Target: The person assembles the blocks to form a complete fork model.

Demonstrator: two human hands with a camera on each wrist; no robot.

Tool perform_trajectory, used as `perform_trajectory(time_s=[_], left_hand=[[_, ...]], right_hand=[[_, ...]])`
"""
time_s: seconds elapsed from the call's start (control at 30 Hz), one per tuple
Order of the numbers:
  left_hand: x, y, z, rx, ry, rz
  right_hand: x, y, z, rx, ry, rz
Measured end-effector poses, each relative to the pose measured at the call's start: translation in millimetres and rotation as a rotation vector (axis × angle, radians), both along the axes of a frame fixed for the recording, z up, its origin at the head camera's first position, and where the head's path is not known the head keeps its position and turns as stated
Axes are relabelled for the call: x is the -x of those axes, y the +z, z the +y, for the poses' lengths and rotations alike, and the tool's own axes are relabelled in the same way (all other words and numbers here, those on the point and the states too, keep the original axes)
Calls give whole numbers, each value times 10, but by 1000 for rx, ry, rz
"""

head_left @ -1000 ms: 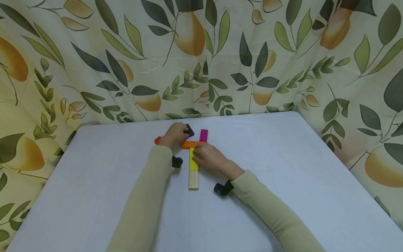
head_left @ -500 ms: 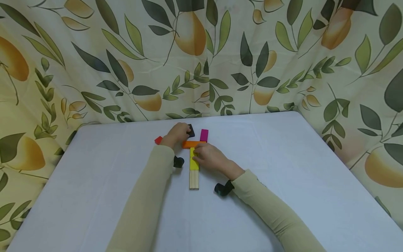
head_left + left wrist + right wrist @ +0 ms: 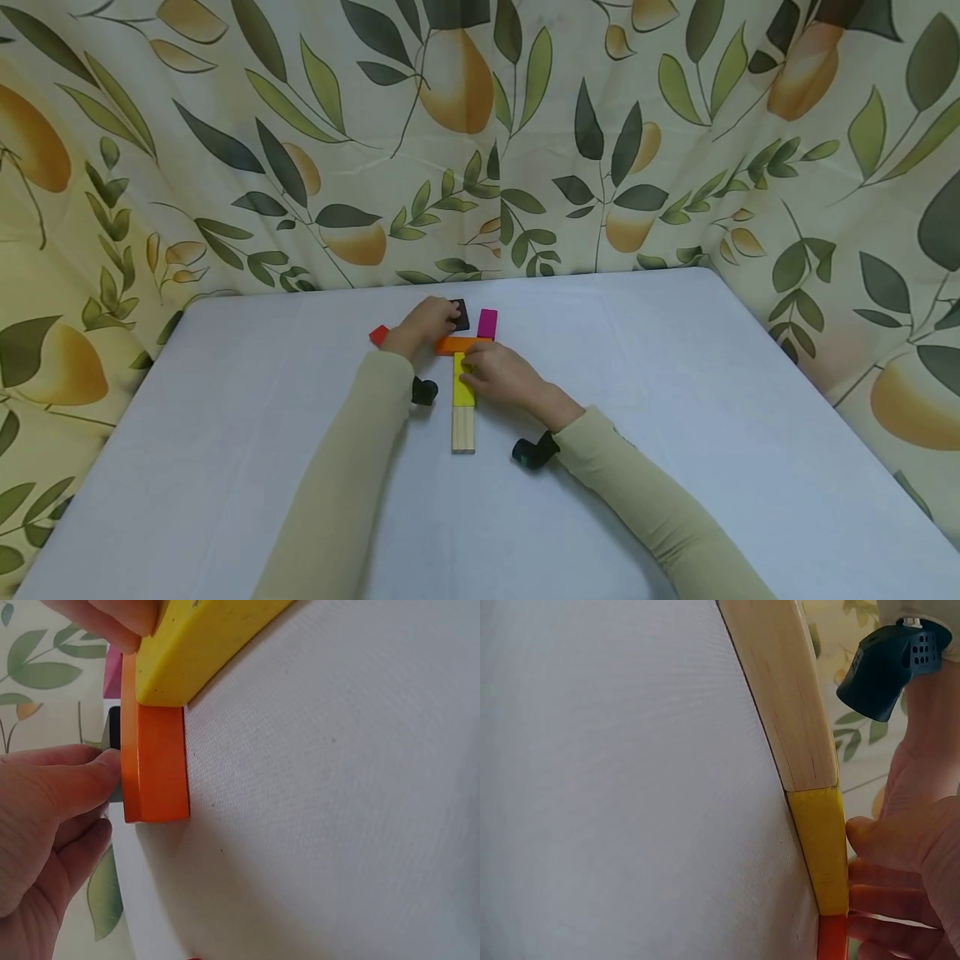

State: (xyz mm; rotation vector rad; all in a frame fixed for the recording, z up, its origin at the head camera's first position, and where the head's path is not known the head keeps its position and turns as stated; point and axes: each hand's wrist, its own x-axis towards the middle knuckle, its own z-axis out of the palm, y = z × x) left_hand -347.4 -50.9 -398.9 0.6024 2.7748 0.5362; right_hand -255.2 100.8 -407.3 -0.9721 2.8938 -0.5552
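My left hand (image 3: pixel 427 321) holds a black block (image 3: pixel 462 315) between thumb and fingers, behind an orange block (image 3: pixel 163 765). Part of the black block is hidden by those fingers. My right hand (image 3: pixel 504 375) rests its thumb and fingertips on the top of a yellow block (image 3: pixel 821 851). End to end with the yellow one lies a plain wooden block (image 3: pixel 463 430), toward me. The orange block lies crosswise at the yellow block's far end. A magenta block (image 3: pixel 487 323) stands out behind the orange block's right end.
Partly hidden by my left wrist, a red block (image 3: pixel 378 335) lies to the left. A white cloth covers the table (image 3: pixel 675 375). The patterned curtain (image 3: pixel 555 167) hangs just behind its far edge. Dark cameras (image 3: pixel 534 453) stick out from the wrists.
My left hand has shifted the black block slightly to the right and turned it straighter, closer to the magenta block. The right hand stays on the yellow block.
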Motion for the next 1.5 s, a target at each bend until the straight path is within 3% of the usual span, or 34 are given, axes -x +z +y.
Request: perform_trajectory(time_s=[0.3,0.67,1.0,1.3,1.5], left_hand=[[-5,-9,6,-10,-5,-18],[-27,-10,-32,-23,-60,5],[-67,9,-43,-39,-50,-15],[-39,-10,-51,-24,-74,-7],[-32,-18,-53,-53,-92,-23]], right_hand=[[-14,16,0,7,9,7],[0,2,-1,-3,-1,-6],[-1,3,8,4,-22,-18],[8,23,-3,-8,-23,-76],[17,26,7,-19,-7,-61]])
